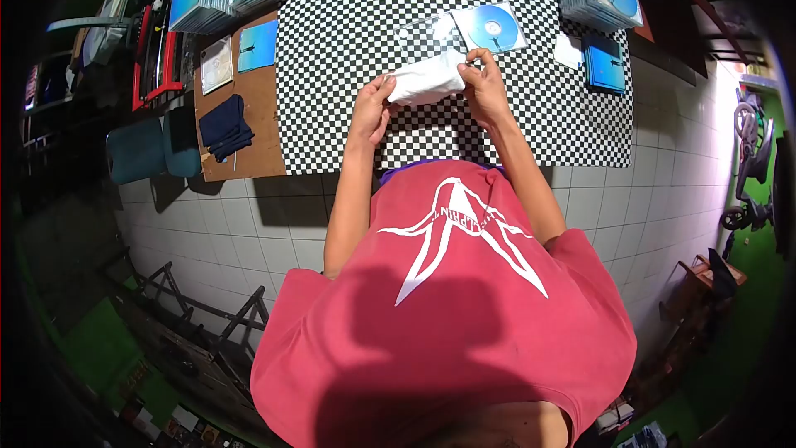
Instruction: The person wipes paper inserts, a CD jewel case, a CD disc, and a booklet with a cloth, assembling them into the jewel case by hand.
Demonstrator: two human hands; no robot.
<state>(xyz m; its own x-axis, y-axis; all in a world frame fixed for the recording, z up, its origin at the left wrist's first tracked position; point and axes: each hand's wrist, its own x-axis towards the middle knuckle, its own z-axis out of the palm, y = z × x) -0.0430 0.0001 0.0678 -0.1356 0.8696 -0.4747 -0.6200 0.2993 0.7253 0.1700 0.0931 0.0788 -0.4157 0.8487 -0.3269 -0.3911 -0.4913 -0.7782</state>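
Note:
Between my two hands a folded white cloth [424,81] is stretched above the checkered table. My left hand [372,108] pinches its left end, and my right hand [486,90] grips the right end between thumb and fingers. Just beyond the cloth lies an opened CD case: its clear lid [419,36] is on the left and partly covered by the cloth. In the tray half on the right sits a blue disc [494,30], close to my right fingertips.
CD cases are stacked at the back left [203,2] and back right [590,2]. Blue printed inserts [604,65] lie at the right, another blue insert [258,46] at the left. A dark folded cloth [225,128] rests on the brown board [249,164]. Chairs [139,152] stand left.

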